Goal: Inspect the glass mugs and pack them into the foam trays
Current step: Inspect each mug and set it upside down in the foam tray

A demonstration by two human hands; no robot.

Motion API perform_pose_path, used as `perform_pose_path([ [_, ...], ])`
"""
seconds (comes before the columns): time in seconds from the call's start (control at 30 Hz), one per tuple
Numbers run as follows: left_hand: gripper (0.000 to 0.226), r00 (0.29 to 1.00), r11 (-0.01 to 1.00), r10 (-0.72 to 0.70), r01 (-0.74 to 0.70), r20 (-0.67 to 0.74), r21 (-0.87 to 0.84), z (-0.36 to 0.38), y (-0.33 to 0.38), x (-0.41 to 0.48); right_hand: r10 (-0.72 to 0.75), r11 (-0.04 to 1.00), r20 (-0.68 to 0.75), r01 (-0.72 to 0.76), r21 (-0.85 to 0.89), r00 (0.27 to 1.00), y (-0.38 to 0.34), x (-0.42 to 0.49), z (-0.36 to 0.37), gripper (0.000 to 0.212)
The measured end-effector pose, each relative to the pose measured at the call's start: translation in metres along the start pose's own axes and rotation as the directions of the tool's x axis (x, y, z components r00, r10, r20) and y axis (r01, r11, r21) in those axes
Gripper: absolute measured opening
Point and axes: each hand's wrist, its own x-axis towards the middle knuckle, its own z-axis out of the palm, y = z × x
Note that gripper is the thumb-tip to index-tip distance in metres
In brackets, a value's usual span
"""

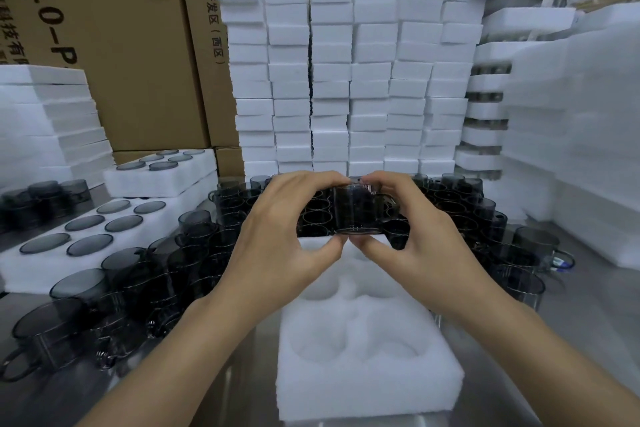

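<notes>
Both hands hold one smoky grey glass mug point(356, 210) up in front of me, above the far end of an empty white foam tray point(367, 367) with round pockets. My left hand point(291, 229) pinches the mug's left side between fingers on top and thumb below. My right hand point(412, 236) grips its right side the same way. Many more grey mugs point(221, 229) stand crowded on the steel table behind and to both sides of the tray.
Filled foam trays point(100, 232) lie at left, another point(162, 173) behind them. A tall wall of stacked foam blocks point(346, 80) rises at the back, cardboard boxes point(121, 45) behind it. More foam stacks point(588, 149) stand at right. A mug with a blue label point(557, 260) sits at right.
</notes>
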Motion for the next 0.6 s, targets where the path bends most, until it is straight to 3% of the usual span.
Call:
perform_pose_path([
  [0.13, 0.064, 1.000, 0.997, 0.026, -0.025, -0.008, 0.068, 0.0016, -0.0006, -0.0016, 0.075, 0.996, 0.009, -0.076, 0.052, 0.997, -0.0014, -0.0008, -0.0042, 0.074],
  [0.3, 0.065, 0.999, 0.996, 0.050, -0.051, 0.022, 0.069, 0.0031, -0.0001, -0.0036, 0.166, 0.963, 0.035, -0.170, 0.208, 0.985, -0.0009, 0.0045, -0.0057, 0.049],
  [0.37, 0.065, 0.999, 1.000, 0.004, -0.003, 0.051, -0.012, 0.0037, 0.0006, -0.0032, 0.208, 0.933, 0.061, -0.216, 0.288, 0.976, 0.0008, 0.0078, -0.0075, 0.045],
  [0.47, 0.063, 0.971, 0.964, -0.140, 0.179, 0.194, -0.197, 0.0019, 0.0006, -0.0011, 0.227, 0.891, 0.101, -0.249, 0.380, 0.969, 0.0019, 0.0090, -0.0081, 0.045],
  [0.6, 0.048, 0.892, 0.737, -0.254, 0.429, 0.373, -0.523, -0.0014, 0.0023, 0.0032, 0.218, 0.883, 0.120, -0.248, 0.398, 0.969, -0.0003, 0.0071, -0.0027, 0.047],
])
